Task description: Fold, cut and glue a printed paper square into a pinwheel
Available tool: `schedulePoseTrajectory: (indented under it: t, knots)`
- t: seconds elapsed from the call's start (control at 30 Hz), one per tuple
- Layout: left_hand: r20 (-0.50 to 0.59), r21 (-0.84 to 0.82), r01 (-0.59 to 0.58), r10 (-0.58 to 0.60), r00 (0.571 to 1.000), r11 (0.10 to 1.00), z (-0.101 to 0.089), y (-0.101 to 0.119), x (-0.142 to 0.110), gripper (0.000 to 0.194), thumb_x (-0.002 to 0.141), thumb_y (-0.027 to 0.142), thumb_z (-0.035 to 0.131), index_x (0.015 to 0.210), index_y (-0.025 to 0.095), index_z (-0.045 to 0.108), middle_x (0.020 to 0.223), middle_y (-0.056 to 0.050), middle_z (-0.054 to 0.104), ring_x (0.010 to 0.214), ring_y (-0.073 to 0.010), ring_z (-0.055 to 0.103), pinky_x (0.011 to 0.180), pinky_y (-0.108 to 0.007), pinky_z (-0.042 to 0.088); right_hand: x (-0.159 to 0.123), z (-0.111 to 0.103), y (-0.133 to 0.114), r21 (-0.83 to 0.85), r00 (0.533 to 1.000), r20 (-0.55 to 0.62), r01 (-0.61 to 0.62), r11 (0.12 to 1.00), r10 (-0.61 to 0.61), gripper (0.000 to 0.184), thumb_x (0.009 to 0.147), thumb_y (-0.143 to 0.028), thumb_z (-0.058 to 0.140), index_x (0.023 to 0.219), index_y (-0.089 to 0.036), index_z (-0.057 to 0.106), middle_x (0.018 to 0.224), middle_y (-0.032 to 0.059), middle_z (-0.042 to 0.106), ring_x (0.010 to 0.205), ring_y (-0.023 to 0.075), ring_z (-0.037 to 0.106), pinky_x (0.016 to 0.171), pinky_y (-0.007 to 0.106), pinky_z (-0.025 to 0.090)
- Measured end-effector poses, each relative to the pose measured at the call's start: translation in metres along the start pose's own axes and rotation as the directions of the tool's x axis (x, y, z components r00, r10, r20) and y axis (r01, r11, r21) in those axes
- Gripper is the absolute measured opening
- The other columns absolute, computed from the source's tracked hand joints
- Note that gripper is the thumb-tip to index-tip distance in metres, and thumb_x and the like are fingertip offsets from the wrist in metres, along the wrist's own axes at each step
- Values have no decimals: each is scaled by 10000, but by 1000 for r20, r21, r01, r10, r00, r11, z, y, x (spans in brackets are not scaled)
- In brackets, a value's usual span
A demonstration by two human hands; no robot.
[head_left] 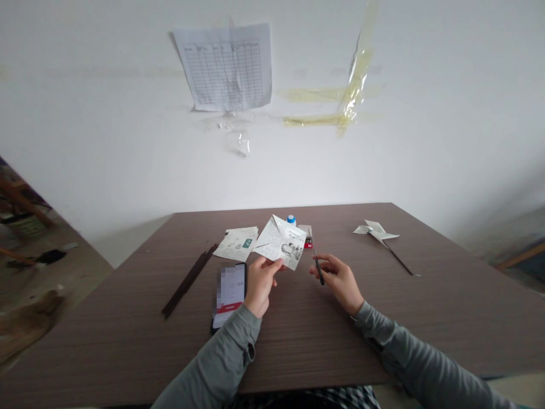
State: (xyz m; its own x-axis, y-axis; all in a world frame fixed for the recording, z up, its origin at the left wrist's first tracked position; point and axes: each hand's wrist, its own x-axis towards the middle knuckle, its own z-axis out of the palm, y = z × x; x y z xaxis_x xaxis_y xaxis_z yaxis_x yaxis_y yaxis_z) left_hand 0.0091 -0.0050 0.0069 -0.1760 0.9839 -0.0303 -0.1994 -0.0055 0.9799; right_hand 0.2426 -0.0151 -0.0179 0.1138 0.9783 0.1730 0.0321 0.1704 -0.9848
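Note:
My left hand [260, 286] pinches a folded square of printed newspaper [281, 241] by its lower left corner, and the paper has slits running in from its edges. My right hand [339, 281] is apart from the paper, to its right. Its fingers hold a slim dark pair of scissors [318, 272], which points up and away from me. The blades look closed, though at this size I cannot be sure.
On the brown wood-grain table [323, 335] lie a paper pinwheel on a dark stick [375, 230], several dark sticks [189, 281], a phone [229, 295], printed paper scraps [237, 244], a blue-capped white bottle [290, 220] and a small red box [307, 244]. A white wall stands behind.

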Motion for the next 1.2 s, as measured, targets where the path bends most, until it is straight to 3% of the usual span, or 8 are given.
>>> schedulePoseTrajectory:
  t: [0.33,0.63,1.2]
  knots:
    - [-115,-56,-18,12,993,998,-1,6,2,292,773,345,1051,936,208,852,993,-95,964,909,-264,928,566,-222,554,-6,1,-8,-5,977,182,-113,994,112,556,745,-676,1084,1063,-245,935,790,60,890,742,273,781,751,425,633]
    - [-176,-113,-49,29,984,992,-1,7,4,395,768,320,1144,909,213,792,947,-81,945,863,-268,947,558,-222,567,-9,0,-12,-71,887,413,-192,979,204,724,719,-807,1134,1066,-223,883,792,37,846,694,225,723,754,411,619]
    - [-216,-122,-25,-2,976,992,2,14,3,281,907,132,1035,888,234,774,936,-61,949,843,-237,946,563,-203,576,-10,1,-4,-33,847,493,-210,977,199,657,746,-736,1159,1055,-222,889,818,82,882,709,244,741,757,438,642]
